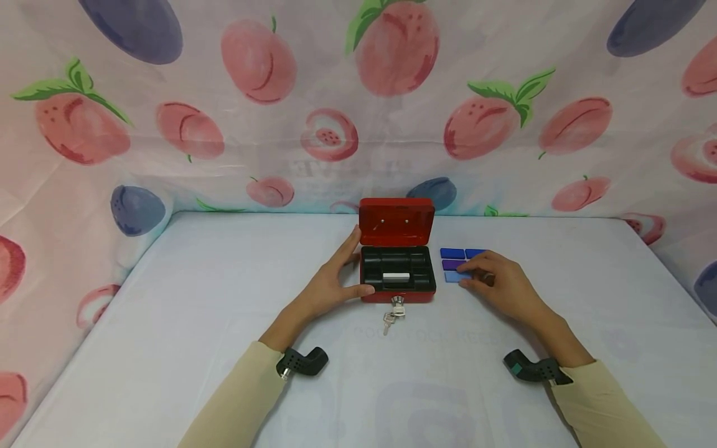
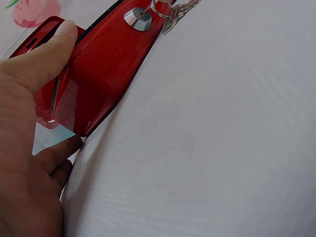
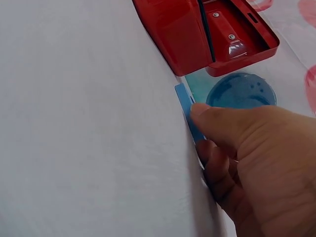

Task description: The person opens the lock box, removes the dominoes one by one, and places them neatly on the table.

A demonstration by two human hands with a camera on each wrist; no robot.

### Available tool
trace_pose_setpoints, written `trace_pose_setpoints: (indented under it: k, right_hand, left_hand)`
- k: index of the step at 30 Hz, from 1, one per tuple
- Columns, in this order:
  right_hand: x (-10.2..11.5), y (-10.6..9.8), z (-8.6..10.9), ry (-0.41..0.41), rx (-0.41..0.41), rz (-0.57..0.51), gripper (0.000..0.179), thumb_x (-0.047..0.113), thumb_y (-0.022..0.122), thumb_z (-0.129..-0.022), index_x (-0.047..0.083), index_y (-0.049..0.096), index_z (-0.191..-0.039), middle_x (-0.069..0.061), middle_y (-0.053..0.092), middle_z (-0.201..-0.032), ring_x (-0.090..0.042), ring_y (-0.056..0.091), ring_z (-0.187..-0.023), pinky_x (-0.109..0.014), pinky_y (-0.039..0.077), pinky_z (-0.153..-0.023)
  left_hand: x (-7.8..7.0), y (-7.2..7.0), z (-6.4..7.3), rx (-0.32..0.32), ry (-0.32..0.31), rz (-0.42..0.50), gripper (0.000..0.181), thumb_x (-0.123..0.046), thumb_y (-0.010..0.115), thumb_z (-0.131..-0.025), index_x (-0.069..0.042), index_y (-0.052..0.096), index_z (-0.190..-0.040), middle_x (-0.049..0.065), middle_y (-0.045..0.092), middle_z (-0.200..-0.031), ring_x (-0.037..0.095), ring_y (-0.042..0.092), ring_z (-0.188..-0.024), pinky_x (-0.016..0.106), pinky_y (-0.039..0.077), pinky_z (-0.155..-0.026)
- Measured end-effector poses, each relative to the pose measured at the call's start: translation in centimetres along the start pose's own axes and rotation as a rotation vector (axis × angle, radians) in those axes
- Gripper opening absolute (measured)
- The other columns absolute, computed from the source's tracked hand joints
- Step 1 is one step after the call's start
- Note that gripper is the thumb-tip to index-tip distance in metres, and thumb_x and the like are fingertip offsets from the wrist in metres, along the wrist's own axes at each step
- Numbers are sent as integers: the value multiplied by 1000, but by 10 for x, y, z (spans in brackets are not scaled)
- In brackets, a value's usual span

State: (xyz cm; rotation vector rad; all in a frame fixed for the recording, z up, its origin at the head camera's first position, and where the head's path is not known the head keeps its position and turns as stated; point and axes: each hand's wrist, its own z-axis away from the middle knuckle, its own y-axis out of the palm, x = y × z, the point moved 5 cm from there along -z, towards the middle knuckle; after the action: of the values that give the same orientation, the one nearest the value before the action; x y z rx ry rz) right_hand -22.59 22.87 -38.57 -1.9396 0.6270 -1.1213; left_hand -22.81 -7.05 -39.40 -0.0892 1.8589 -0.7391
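Observation:
A red cash box [image 1: 398, 297] stands on the table with its lid [image 1: 396, 223] raised and a black tray [image 1: 372, 264] inside. My left hand [image 1: 327, 283] spans the box's left side, thumb on the front corner and forefinger up by the lid. My right hand [image 1: 506, 283] pinches a light blue rectangular block [image 3: 185, 101] between thumb and fingers, close over the table. Beside it lie dark blue blocks [image 1: 452, 253] and a purple block [image 1: 451, 265]. My right fingers partly hide this group.
Keys [image 1: 388, 320] hang from the lock [image 1: 397, 300] on the box's front. A white bar [image 1: 396, 277] shows in the middle of the tray. Behind the white table [image 1: 252, 261] hangs a fruit-patterned cloth [image 1: 330, 74].

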Motion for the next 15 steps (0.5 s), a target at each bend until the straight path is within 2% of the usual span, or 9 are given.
trace_pose_setpoints:
  k: [7,15]
  right_hand:
    - [3,-3,-2,-23,-4,-11,22,13,71,-76,15,67,-98,4,56,-87,-8,48,-72,-23,45,-59]
    - [18,-11,-7,-81,-60,-13,19,10,72,-75,15,67,-93,8,52,-81,-8,45,-67,-20,41,-54]
  left_hand:
    - [0,0,0,0,2,0,99,-39,72,-72,-33,4,-143,-17,4,-147,15,37,-123,44,24,-102]
    - [0,-1,-1,0,1,9,99,-39,72,-72,-33,5,-143,-17,4,-146,16,37,-123,43,24,-101]
